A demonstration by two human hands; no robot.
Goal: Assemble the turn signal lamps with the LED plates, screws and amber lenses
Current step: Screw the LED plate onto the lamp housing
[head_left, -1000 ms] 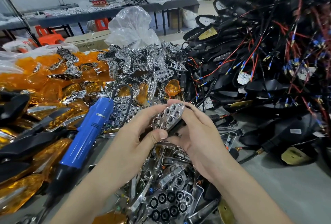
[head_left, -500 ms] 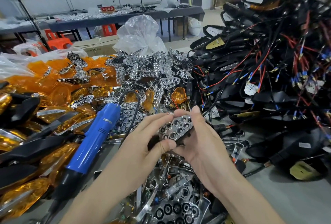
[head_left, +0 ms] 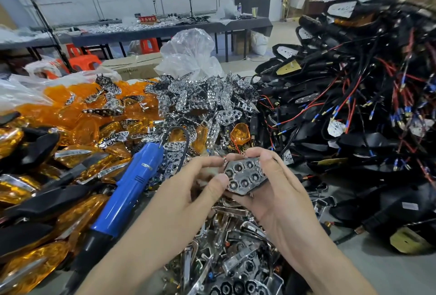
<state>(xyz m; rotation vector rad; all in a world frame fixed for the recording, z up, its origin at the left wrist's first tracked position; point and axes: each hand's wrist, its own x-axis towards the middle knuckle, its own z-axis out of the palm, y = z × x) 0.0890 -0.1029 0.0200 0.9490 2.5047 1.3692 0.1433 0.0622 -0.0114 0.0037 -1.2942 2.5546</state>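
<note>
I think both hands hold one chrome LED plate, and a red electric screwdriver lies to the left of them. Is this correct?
Not fully. In the head view the electric screwdriver is blue, not red. The rest holds: the left hand and the right hand both hold one chrome LED plate, and the screwdriver lies to their left.

We count 2 hands, the left hand (head_left: 186, 193) and the right hand (head_left: 280, 198), and 1 LED plate (head_left: 245, 175) between them. There is 1 blue screwdriver (head_left: 127, 191). Amber lenses (head_left: 77, 129), chrome plates (head_left: 200, 101) and wired black housings (head_left: 354, 117) make 3 heaps (each holds far too many for us to count). Behind them we see 1 clear plastic bag (head_left: 191, 56).
</note>
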